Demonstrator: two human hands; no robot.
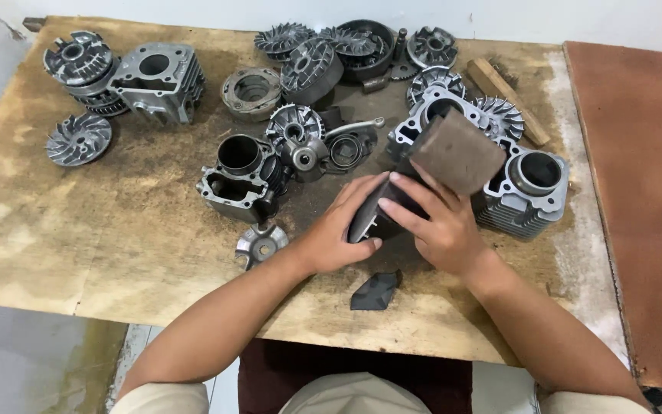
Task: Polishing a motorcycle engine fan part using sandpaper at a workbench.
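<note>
Centre frame: left hand (pixel 339 234) and right hand (pixel 438 226) both grip 1 dark part (pixel 381 215), long axis tilted upper right under the sanding block (pixel 457 153).

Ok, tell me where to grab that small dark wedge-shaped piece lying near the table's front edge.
Pinch the dark wedge piece across its two long sides, coming straight down from above. It lies flat on the wooden table, apart from the other parts, just below the left hand.
</note>
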